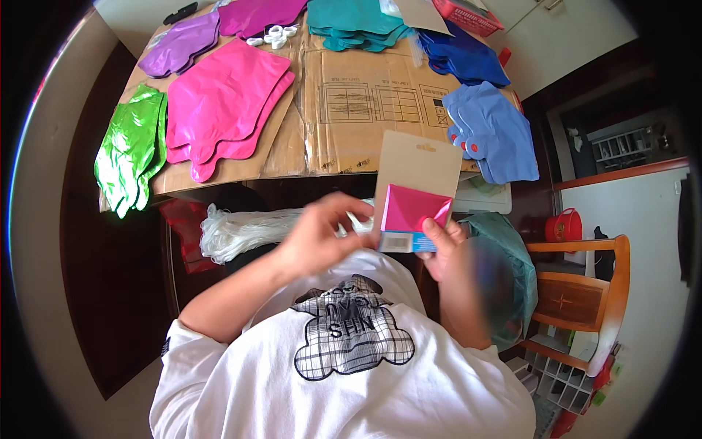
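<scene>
My right hand (444, 247) grips a brown cardboard card (418, 157) with a hang slot at its top. A folded piece of shiny pink foil (409, 210) lies flat against the card, my thumb pressing on its lower right corner. Below the foil the card has a blue and white printed strip. Just left of the card, my left hand (325, 230) has its fingers curled around a small white item (358, 222), blurred and partly hidden. Behind that hand lies a bundle of white strands (245, 233).
Flat foil pieces lie in stacks on the cardboard-covered table (344, 143): pink (223, 99), green (131, 146), purple (183, 47), teal (355, 25), dark blue (462, 55), light blue (493, 124). White rings (276, 36) sit at the back. A wooden chair (574, 300) stands to the right.
</scene>
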Demonstrator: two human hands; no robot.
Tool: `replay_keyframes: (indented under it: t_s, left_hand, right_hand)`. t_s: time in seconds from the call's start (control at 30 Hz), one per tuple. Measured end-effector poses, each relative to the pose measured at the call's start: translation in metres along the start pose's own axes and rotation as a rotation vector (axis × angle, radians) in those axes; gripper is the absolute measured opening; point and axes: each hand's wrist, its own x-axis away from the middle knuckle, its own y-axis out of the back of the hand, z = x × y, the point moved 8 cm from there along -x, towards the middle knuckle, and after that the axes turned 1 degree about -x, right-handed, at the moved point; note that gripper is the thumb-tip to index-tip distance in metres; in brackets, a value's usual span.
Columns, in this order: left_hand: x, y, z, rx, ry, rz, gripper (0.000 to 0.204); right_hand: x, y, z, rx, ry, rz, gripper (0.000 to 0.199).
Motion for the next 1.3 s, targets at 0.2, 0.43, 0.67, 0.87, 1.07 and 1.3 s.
replay_keyframes:
  t_s: [0.2,0.43,0.67,0.87,1.07,1.3]
  left_hand:
    - [-0.062,0.084,-0.048,-0.767,-0.55,-0.244,0.017]
    - [-0.104,0.066,-0.022,-1.186,-0.679,0.02,0.011]
    - [-0.098,0.065,-0.031,-1.082,-0.761,0.049,0.012]
    - [-0.095,0.066,-0.033,-1.061,-0.809,0.062,0.01]
    - [-0.097,0.063,-0.029,-1.132,-0.752,0.153,0.013]
    - [-0.094,0.049,-0.028,-1.327,-0.856,0.081,0.009]
  right_hand:
    - [0.0,-0.001,0.008,0.134,-0.373,0.351,0.021]
    - [-0.037,-0.031,-0.009,0.124,-0.595,0.424,0.022]
    - [-0.055,-0.018,-0.026,0.081,-0.708,0.414,0.019]
    - [-0.064,-0.015,-0.013,0.022,-0.618,0.337,0.016]
    - [-0.064,-0.018,0.001,0.113,-0.462,0.31,0.018]
    - [-0.054,-0.021,-0.011,0.092,-0.382,0.226,0.019]
